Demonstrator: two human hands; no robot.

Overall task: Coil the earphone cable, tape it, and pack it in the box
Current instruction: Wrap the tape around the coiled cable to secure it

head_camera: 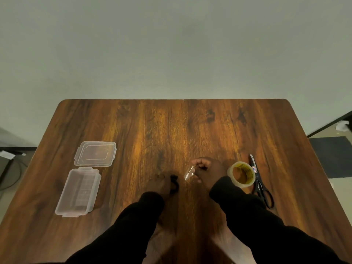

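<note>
My left hand (162, 184) rests on the wooden table (171, 130) and holds the coiled black earphone cable (174, 184) at its right side. My right hand (206, 173), just to the right, pinches a short clear strip of tape (189, 173) that hangs from its fingers, a small gap away from the coil. The clear plastic box (78, 191) stands open at the left, with its lid (95, 153) lying flat behind it. Much of the coil is hidden by my left fingers.
A roll of clear tape (241, 174) sits just right of my right wrist. Black scissors (260, 182) lie beyond it, blades pointing away. Both black sleeves (247, 216) cross the table's near edge.
</note>
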